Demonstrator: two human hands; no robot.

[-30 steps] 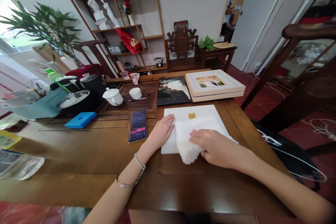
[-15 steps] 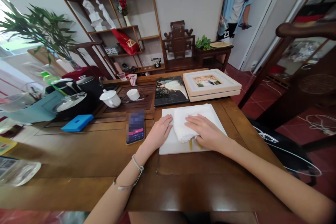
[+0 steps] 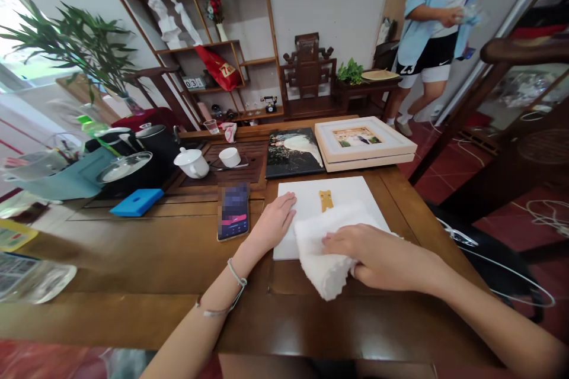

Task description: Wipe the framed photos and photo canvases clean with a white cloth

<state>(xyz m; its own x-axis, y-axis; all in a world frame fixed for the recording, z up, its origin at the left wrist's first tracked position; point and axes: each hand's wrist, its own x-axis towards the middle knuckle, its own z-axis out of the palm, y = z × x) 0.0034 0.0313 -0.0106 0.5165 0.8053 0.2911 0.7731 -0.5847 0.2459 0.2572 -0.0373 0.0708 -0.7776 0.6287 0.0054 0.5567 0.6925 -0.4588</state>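
A flat white board (image 3: 293, 189) lies on the wooden table, with a small gold-coloured piece (image 3: 326, 200) on its upper middle. My left hand (image 3: 275, 222) rests on the board's left edge, fingers stretched out flat. Under my right hand (image 3: 360, 246) is a crumpled white cloth (image 3: 326, 272), held against the board's lower right part. The cloth hangs over the board's near edge and hides what lies below it. My right thumb is partly tucked by the cloth's near side.
Left of the board lies a phone (image 3: 233, 213). Behind it are a dark photo panel (image 3: 293, 157) and a stacked pair of white frames (image 3: 368, 157). A lidded white cup (image 3: 191, 163) and blue block (image 3: 137, 202) sit farther left. Another person (image 3: 438, 18) stands at the back right.
My right hand has drawn the cloth toward me, past the board's near edge, uncovering the upper gold-coloured piece. My left hand stays on the board. The other person has come closer.
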